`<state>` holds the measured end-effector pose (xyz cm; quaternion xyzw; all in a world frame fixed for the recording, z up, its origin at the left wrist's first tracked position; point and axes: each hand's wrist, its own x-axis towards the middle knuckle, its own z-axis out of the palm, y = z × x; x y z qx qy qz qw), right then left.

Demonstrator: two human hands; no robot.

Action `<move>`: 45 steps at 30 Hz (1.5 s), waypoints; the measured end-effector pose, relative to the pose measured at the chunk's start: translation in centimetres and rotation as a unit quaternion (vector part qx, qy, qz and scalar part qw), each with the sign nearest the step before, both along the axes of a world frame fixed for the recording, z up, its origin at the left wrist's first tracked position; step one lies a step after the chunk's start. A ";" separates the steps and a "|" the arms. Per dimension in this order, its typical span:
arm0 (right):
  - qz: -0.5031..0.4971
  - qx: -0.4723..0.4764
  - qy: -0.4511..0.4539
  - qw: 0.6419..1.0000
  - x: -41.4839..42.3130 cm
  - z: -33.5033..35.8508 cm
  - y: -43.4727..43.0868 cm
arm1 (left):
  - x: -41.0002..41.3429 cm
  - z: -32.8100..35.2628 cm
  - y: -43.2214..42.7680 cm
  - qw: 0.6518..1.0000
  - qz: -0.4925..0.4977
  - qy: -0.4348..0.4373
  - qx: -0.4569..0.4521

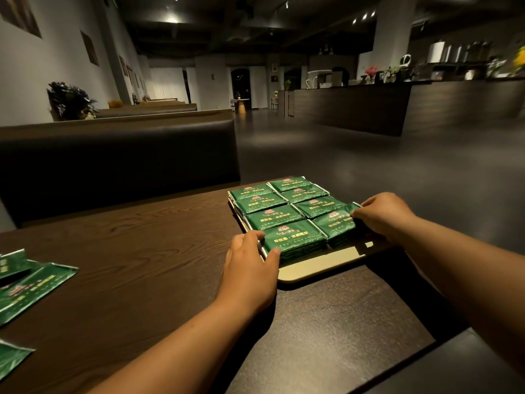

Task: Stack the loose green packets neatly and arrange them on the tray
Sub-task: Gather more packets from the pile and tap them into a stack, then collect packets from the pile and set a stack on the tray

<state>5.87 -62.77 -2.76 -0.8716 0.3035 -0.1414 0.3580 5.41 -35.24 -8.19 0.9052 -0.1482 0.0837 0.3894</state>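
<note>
**Both hands on the nearest stacks of the tray**

A pale tray lies at the right side of the dark wood tabletop, and its right end reaches the tabletop's right edge. On it the green packets stand in eight low stacks, in two columns of four that run from the near edge of the tray to its far edge. Neighbouring stacks touch or nearly touch. A bare strip of tray shows along the near edge, in front of the stacks.

The left hand grips the near-left stack at its left end. The thumb lies against the stack's near edge and the curled fingers wrap the left side toward the far corner. The heel of this hand rests over the tabletop, just beside the tray's left near corner.

The right hand holds the near-right stack at its right end, with the fingers curled down over the top packets. The edge of one packet is lifted slightly beneath the fingertips. How far the thumb reaches under the stack cannot be told, because the hand hides it.

More loose packets lie flat and overlapping at the left edge of the tabletop, well apart from the tray and at uneven angles. One of them is cut off by the picture's lower left corner.

Beyond the far edge of the tabletop stands a dark padded bench back. A potted plant sits behind it by the wall. Across the dim room to the right runs a long counter that carries small items too dark to tell apart.
</note>
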 end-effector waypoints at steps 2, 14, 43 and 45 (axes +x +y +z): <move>0.010 -0.045 0.003 0.999 0.1 0.0 -0.1 | 0.0 0.0 0.0 1.000 0.000 -0.003 0.001; 0.013 -0.162 -0.011 0.987 0.3 -0.5 -0.4 | 0.0 -0.2 0.0 1.000 0.004 0.000 -0.003; 0.333 0.027 -0.099 0.937 -5.9 1.5 31.5 | -5.1 3.4 27.7 0.979 0.203 -0.020 0.022; 0.364 0.036 -0.078 0.927 -5.7 1.2 34.1 | -5.9 3.1 31.3 0.970 0.237 -0.011 0.060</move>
